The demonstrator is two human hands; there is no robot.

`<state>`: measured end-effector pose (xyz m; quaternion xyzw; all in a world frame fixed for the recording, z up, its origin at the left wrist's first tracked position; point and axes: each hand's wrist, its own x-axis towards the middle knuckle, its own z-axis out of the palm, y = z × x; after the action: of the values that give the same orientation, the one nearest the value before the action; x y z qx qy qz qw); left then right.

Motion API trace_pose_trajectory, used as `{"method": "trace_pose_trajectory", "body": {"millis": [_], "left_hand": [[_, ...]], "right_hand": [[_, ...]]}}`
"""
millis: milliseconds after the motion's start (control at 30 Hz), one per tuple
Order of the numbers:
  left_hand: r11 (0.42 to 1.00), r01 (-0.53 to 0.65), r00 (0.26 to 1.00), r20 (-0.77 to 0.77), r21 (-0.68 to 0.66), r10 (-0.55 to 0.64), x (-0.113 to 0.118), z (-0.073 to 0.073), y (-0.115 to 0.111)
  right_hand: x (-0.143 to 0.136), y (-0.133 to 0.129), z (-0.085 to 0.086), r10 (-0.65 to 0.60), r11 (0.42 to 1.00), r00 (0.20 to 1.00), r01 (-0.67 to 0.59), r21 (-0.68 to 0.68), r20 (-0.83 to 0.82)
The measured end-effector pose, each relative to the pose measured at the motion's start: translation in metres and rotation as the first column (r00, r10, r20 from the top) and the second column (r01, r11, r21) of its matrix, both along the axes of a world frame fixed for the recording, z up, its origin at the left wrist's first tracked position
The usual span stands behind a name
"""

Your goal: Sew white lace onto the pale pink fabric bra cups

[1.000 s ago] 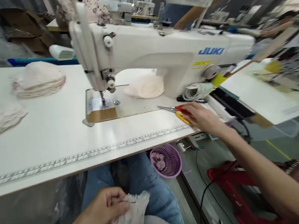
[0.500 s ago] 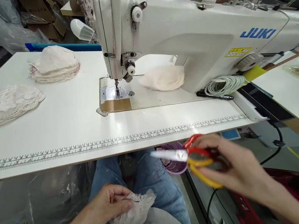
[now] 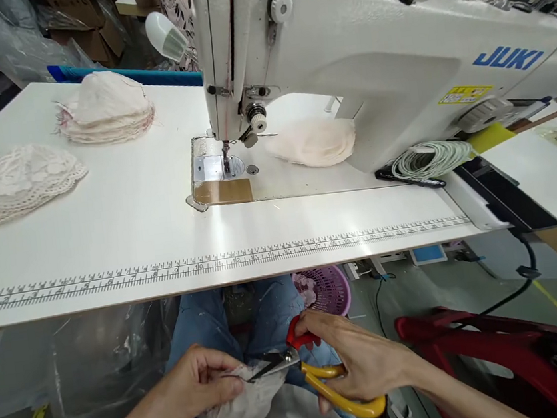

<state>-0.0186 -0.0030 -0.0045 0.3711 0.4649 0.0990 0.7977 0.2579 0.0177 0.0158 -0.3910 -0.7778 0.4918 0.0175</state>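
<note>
Over my lap, my left hand [image 3: 205, 382] pinches the edge of a small off-white fabric piece [image 3: 243, 404], which hangs rounded below the fingers. My right hand [image 3: 358, 354] is closed round the handles of a pair of scissors [image 3: 288, 359], one handle red and the other yellow. The scissors' blades stand apart and reach the fabric's top edge, close to my left fingertips. Whether a thread or cloth lies between the blades, I cannot make out.
A white JUKI sewing machine [image 3: 365, 45] stands on the white table [image 3: 125, 233], with a cream fabric piece [image 3: 318, 142] under its arm. Fabric stacks [image 3: 106, 108] and lace pieces [image 3: 18, 181] lie left. Below are a purple basket [image 3: 335, 290] and a red chair-like object [image 3: 487, 360].
My right hand has brought the scissors left and down from near the table edge to the fabric, and the blades have opened. My left hand keeps its pinch almost in place.
</note>
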Motion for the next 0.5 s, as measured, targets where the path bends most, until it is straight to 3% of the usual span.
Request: {"method": "trace_pose_trajectory", "body": {"millis": [200,500], "left_hand": [[1.000,-0.025,1.000,0.013,-0.009,0.025,0.0001,-0.0010,0.0005],[0.998,-0.059,0.998,-0.001,-0.014,0.059,0.0014,0.0047,0.0024]], "right_hand": [[-0.0038,-0.0017,-0.0067,0.024,0.999,0.999,-0.023,-0.032,0.023],[-0.0087,-0.0014,-0.0023,0.000,0.999,0.989,0.007,-0.046,0.147]]}}
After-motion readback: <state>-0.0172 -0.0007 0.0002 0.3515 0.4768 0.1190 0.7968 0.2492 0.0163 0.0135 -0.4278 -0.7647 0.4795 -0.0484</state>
